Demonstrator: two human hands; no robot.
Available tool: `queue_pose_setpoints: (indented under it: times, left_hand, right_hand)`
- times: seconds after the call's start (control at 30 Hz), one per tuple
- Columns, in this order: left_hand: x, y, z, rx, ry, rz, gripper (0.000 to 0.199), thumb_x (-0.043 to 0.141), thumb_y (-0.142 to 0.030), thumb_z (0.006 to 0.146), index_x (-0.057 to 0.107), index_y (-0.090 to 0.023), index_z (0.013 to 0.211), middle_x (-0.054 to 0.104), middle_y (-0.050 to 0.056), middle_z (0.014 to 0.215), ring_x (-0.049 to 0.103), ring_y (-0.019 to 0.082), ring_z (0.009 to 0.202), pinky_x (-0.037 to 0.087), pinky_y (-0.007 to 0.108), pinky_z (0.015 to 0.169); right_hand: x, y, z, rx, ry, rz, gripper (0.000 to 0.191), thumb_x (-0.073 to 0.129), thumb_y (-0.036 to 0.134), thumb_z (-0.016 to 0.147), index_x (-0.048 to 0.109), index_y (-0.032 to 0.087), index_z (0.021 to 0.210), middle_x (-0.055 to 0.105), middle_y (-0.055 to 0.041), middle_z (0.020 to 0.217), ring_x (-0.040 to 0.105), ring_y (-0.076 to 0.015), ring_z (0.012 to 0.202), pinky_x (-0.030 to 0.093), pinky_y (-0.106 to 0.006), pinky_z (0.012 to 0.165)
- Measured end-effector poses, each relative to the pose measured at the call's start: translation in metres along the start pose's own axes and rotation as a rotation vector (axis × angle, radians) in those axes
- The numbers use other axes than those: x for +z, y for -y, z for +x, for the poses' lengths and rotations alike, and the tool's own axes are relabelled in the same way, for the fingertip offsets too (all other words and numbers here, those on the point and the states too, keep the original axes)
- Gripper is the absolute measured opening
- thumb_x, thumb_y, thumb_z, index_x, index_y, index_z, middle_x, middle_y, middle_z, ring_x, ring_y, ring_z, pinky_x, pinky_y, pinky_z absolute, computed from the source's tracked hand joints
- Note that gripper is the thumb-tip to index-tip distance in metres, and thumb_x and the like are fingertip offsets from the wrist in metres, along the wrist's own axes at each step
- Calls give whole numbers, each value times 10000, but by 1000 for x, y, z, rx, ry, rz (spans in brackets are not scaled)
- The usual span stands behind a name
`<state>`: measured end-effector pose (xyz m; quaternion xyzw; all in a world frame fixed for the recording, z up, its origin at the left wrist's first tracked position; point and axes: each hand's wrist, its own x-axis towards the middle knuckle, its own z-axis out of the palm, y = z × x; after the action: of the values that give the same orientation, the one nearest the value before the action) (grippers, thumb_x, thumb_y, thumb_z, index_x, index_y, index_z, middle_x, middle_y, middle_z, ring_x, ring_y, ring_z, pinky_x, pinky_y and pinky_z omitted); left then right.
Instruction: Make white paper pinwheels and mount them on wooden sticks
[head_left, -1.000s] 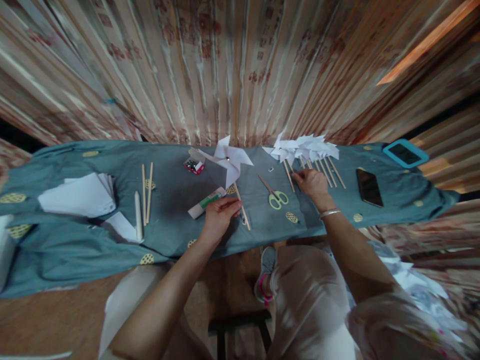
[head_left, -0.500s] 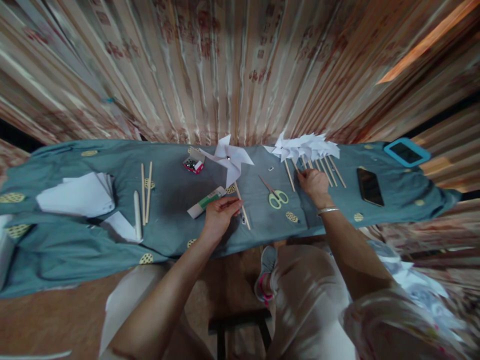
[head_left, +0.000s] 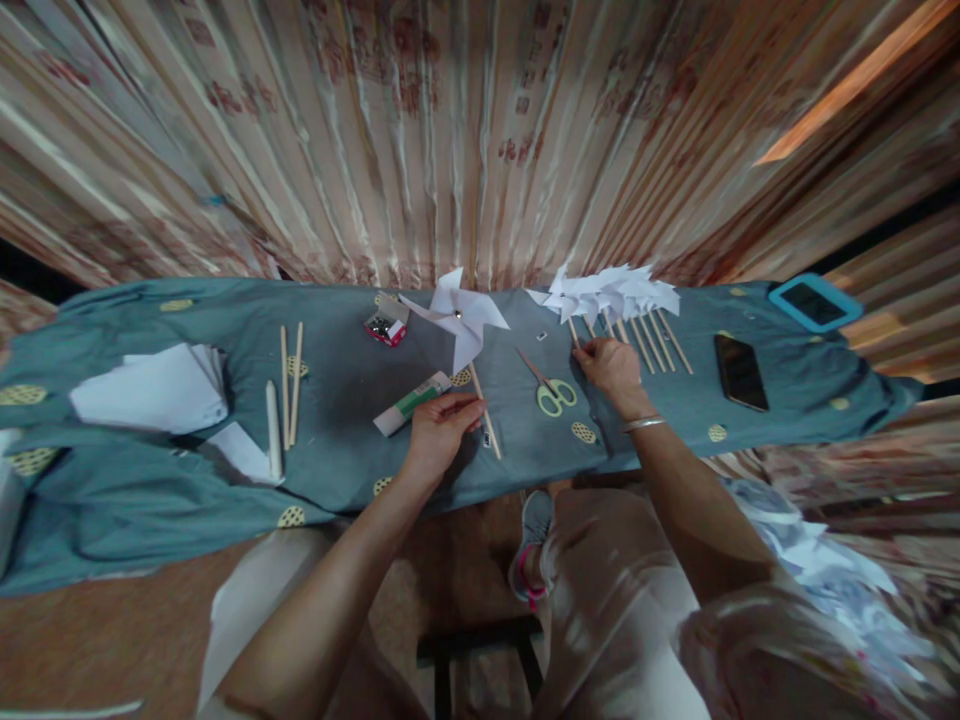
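A white paper pinwheel (head_left: 466,312) on a wooden stick lies near the middle of the cloth. My left hand (head_left: 442,425) pinches that stick below the paper blades. To the right, a row of overlapping white pinwheels (head_left: 619,292) lies with their sticks pointing toward me. My right hand (head_left: 611,370) is closed with its fingertips on the leftmost stick of that row, and the palm covers parts of the neighbouring sticks. Between the hands rest scissors (head_left: 556,396) with yellow-green handles. A green and white tube (head_left: 405,405) sits beside my left hand.
Left of centre are a small open red box (head_left: 386,328) of pins, two loose sticks (head_left: 296,385), a white pen-like rod (head_left: 274,430) and a stack of white paper (head_left: 154,390). At right lie a dark phone (head_left: 741,372) and a blue-framed device (head_left: 816,302). A curtain (head_left: 442,140) hangs behind.
My right hand has shifted left along the row to the leftmost pinwheel's stick. My left hand stays on its stick, and the other things lie as before.
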<state>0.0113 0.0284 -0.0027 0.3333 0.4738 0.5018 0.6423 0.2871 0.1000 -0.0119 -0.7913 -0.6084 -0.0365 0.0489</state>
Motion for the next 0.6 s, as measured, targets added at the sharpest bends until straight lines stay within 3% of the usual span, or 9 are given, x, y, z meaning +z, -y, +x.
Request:
queue_pose_setpoints:
  times: [0.47, 0.6]
  left_hand:
    - [1, 0, 0, -16, -5, -19, 269, 840, -331, 486, 727, -143, 642, 649, -2, 570, 530, 97, 527, 441, 236, 554]
    - [1, 1, 1, -22, -5, -23, 298, 854, -340, 470, 727, -138, 650, 644, 0, 554, 530, 99, 525, 438, 236, 550]
  right_hand:
    - [-11, -7, -5, 84, 23, -49, 346, 541, 386, 924, 726, 107, 1013, 729, -238, 989, 687, -343, 950, 499, -417, 808]
    - [-28, 8, -21, -15, -64, 134, 289, 522, 321, 926, 726, 124, 981, 738, -210, 962, 689, -297, 887, 486, -365, 769]
